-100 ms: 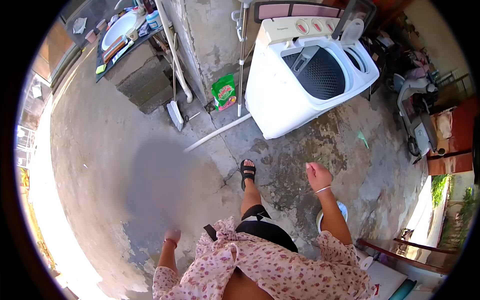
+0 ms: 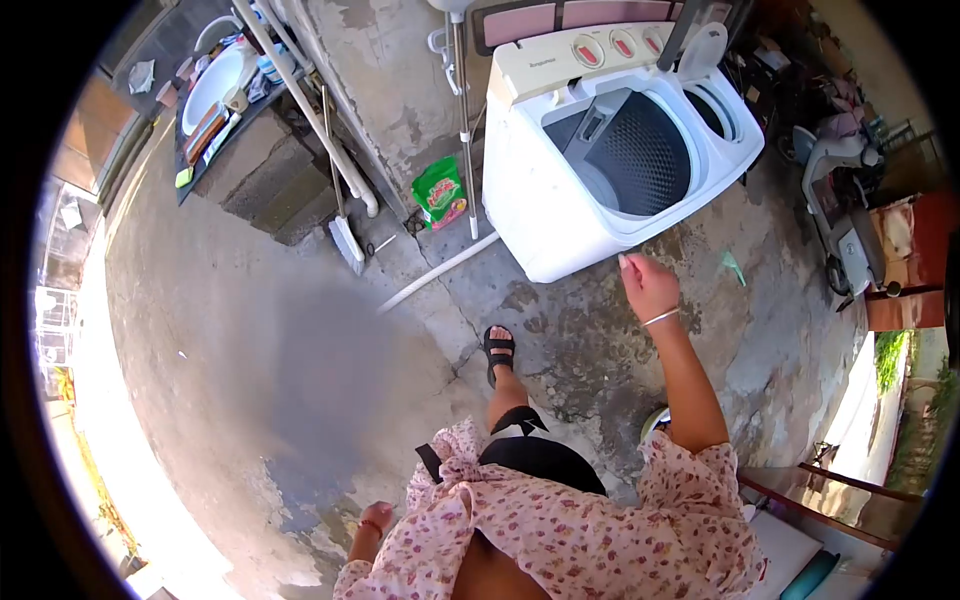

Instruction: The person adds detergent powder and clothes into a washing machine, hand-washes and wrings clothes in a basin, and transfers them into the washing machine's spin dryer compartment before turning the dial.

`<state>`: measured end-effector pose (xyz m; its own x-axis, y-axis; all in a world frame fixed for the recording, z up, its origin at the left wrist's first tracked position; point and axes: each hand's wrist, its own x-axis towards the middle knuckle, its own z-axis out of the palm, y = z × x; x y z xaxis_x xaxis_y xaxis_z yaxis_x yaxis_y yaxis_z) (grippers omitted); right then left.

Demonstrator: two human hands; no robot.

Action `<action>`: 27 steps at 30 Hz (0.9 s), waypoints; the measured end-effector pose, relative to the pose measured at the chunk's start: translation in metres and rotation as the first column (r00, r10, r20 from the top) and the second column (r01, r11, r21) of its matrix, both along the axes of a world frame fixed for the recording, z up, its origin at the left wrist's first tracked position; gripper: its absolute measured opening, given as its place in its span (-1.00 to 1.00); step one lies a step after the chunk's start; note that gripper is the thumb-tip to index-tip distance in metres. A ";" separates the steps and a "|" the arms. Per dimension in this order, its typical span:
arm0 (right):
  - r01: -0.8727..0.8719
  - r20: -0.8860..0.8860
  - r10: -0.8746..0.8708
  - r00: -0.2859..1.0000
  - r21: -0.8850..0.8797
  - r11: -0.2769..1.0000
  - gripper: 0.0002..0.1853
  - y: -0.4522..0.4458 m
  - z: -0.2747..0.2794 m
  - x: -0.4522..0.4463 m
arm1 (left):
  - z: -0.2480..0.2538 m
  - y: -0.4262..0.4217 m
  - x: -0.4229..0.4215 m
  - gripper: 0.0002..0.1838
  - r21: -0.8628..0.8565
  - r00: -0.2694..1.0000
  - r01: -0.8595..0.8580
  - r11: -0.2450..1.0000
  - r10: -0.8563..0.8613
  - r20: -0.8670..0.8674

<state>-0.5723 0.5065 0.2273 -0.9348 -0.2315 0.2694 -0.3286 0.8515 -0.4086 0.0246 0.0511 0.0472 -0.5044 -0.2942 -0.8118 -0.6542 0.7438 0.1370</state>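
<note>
My right hand (image 2: 651,286) is raised in front of me, just below the near edge of the white twin-tub washing machine (image 2: 560,200). Its fingers are curled in, and a thin bracelet circles the wrist. Whether it holds something cannot be made out. Both lids of the machine stand up, and the large dark tub (image 2: 640,155) shows no laundry. My left hand (image 2: 377,515) hangs low beside my flowered shirt, small in the view, its fingers too unclear to read. A sandalled foot (image 2: 499,347) is on the concrete floor.
A green detergent bag (image 2: 439,193) leans by the wall, beside a metal pole. A brush (image 2: 346,243) and white pipe (image 2: 440,270) lie left of the machine. A basin (image 2: 212,92) rests on a block counter. A scooter (image 2: 845,220) stands at right; part of a bucket (image 2: 655,423) shows beneath my right arm.
My right hand has moved up toward the washing machine. My left hand has dropped lower and slightly right. The machine appears a little larger, and my arm covers more of the bucket.
</note>
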 end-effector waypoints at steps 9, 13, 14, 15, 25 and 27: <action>0.046 -0.135 -0.008 0.991 0.287 0.957 -0.74 -0.024 0.053 -0.378 | 0.020 0.106 -0.192 -0.78 0.206 0.869 -0.492 0.846 0.491 0.061; 0.007 -0.084 0.024 0.996 0.353 0.936 -0.73 -0.051 0.048 -0.436 | 0.038 0.109 -0.234 -0.78 0.225 0.842 -0.532 0.816 0.538 0.043; -0.007 -0.085 0.040 0.996 0.358 0.934 -0.73 -0.054 0.042 -0.445 | 0.042 0.110 -0.241 -0.79 0.224 0.840 -0.537 0.813 0.541 0.045; -0.044 -0.015 0.052 0.999 0.336 0.941 -0.71 -0.057 0.040 -0.450 | 0.044 0.111 -0.245 -0.79 0.225 0.836 -0.543 0.809 0.547 0.048; 0.214 0.023 -0.223 0.975 0.203 0.956 -0.66 -0.083 0.035 -0.460 | 0.046 0.104 -0.277 -0.79 0.223 0.833 -0.551 0.804 0.547 0.086; 0.295 0.047 -0.305 0.951 0.160 0.942 -0.65 -0.090 0.037 -0.461 | 0.046 0.104 -0.284 -0.79 0.227 0.832 -0.552 0.802 0.549 0.086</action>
<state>-1.0336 0.4167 0.2643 -0.9823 0.0302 0.1849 -0.0236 0.9590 -0.2824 -0.2590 0.1553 0.0928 -0.3021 -0.3209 -0.8976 -0.9474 0.2054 0.2454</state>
